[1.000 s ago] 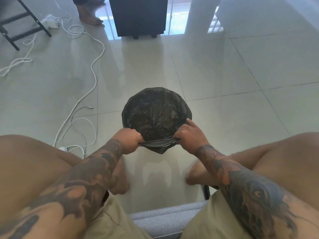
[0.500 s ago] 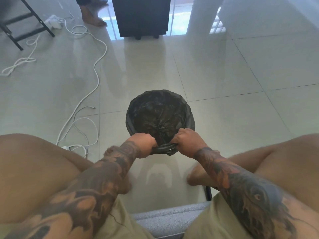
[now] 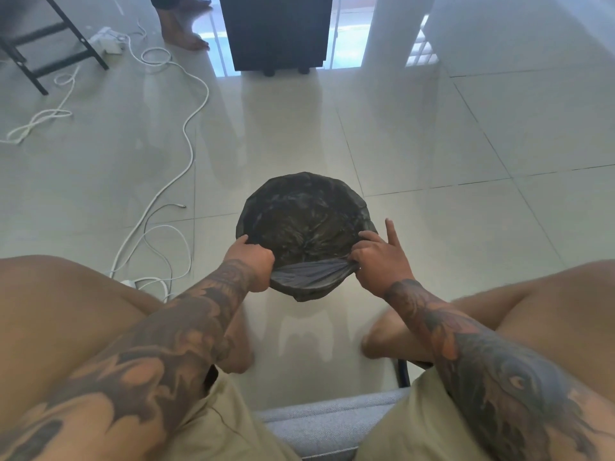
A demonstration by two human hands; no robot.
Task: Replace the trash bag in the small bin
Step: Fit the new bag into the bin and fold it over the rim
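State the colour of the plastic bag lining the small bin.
The crinkled plastic trash bag is black, seen clearly in the head view.

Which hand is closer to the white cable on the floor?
The left hand. It grips the near edge of the black trash bag, on the side where the white cable lies. The right hand pinches the same edge on the far side of the bin from the cable.

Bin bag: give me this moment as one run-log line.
bag: black, lining bin | left hand: grips near edge | right hand: pinches near edge | near edge: stretched between hands, not yet over rim
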